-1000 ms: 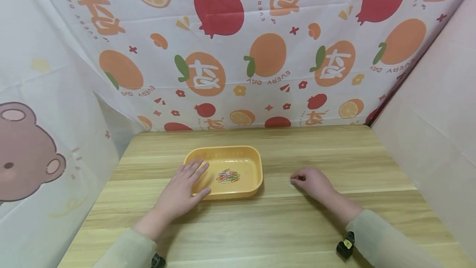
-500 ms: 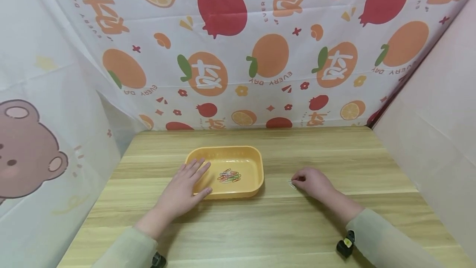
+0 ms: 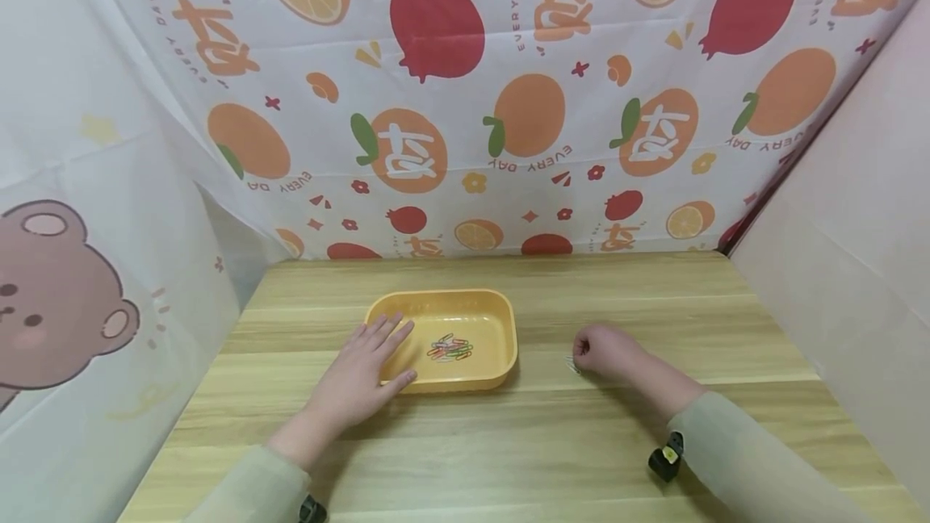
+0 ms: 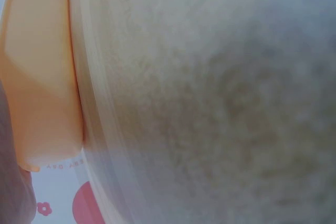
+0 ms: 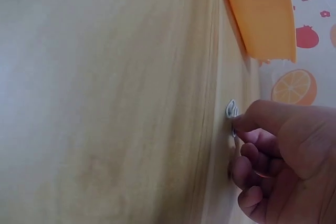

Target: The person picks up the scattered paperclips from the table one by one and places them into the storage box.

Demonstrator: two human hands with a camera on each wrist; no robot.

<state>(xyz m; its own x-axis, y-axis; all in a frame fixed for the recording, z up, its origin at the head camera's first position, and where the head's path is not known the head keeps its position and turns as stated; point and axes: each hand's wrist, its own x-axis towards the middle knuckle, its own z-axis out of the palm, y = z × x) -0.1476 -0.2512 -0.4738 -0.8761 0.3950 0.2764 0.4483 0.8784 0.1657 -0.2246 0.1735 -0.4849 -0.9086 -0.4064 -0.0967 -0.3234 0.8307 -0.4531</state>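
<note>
My left hand (image 3: 356, 384) lies with fingers spread over the left side of a shallow yellow tray (image 3: 508, 349). A small pile of coloured paper clips (image 3: 450, 349) rests on the tray's floor. To the right of the tray, my right hand (image 3: 609, 352) is down at the table with its fingers curled. In the right wrist view, its thumb and forefinger pinch at white paper clips (image 5: 231, 109) close to the wood. Part of these clips is hidden behind the fingertips. The left wrist view shows the tray's outer wall (image 4: 44, 77) beside an edge of the left hand.
The wood-grain table (image 3: 465, 450) carries the tray left of its middle. A fruit-print cloth (image 3: 465, 119) hangs along the back edge, with pale cloths at the left and right sides. A black wrist camera (image 3: 664, 458) sits at the right sleeve.
My right hand has turned slightly and its fingers curl in more, so the thumb shows less in the head view. The left hand stays on the tray; the head view shifts a little.
</note>
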